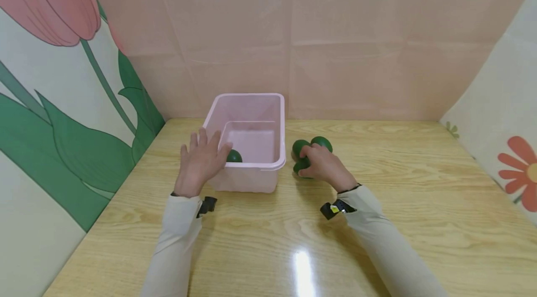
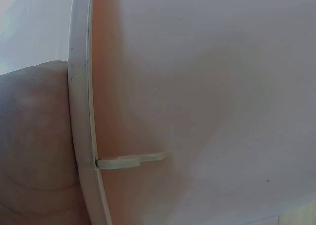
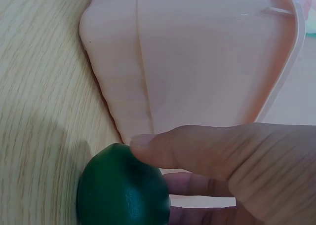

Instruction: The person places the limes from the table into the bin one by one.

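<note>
Over the near left corner of a pink plastic bin (image 1: 243,178), my left hand (image 1: 199,162) lies with its fingers spread, overlapping the rim. In the left wrist view, part of that hand (image 2: 37,146) sits right against the bin's rim (image 2: 81,96). One smooth, dark green oval fruit (image 1: 234,156) lies inside the bin, partly hidden by my left thumb. Right of the bin, my right hand (image 1: 325,164) grips the nearest green fruit (image 3: 121,188), thumb on its near side and fingers beyond. Beside it are two more green fruits, one at left (image 1: 299,146) and one behind (image 1: 323,143).
The bin stands on a light wood-grain table (image 1: 260,236), near a pink backdrop (image 1: 356,54). Floral panels stand at the left (image 1: 63,101) and right (image 1: 509,115). A dark strap with a small camera (image 1: 335,208) is on my right wrist.
</note>
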{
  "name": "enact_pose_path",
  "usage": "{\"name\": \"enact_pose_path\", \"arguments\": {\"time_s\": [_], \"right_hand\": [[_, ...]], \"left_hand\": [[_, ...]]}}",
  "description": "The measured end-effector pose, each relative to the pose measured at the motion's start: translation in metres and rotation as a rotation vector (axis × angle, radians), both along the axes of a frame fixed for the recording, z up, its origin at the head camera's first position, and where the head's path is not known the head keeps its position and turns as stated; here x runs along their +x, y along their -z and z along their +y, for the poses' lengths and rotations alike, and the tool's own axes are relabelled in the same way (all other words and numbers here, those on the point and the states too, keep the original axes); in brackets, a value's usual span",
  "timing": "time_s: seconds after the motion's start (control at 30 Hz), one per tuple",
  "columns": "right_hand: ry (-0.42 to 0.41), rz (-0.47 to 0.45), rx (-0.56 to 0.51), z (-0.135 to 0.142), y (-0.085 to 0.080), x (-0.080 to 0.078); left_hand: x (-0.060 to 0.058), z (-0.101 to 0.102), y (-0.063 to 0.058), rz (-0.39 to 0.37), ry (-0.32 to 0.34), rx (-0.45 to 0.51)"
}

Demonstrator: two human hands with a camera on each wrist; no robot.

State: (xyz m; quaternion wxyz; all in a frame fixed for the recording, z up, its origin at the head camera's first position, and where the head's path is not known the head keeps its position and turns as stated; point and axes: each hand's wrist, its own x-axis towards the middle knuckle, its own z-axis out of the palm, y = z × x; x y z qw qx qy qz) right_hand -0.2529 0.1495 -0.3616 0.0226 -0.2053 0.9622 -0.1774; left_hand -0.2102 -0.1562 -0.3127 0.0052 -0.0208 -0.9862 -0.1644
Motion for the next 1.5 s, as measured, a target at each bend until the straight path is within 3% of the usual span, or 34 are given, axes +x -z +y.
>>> {"name": "enact_pose_path", "arguments": {"time_s": [0.47,0.73,1.5], "right_hand": [[0.006,0.006,0.059,0.0020,0.0011,0.0007],[0.001,-0.064,0.085,-0.0001,0.0045,-0.0002],[-0.017,-0.068,0.067,-0.0061,0.0066,0.0001]], "left_hand": [[0.0003,0.0003,0.0002,0.003,0.002,0.012],[0.0007,-0.0008,0.0003,0.000,0.001,0.011],[-0.0014,-0.0024,-0.0003,-0.009,0.002,0.008]]}}
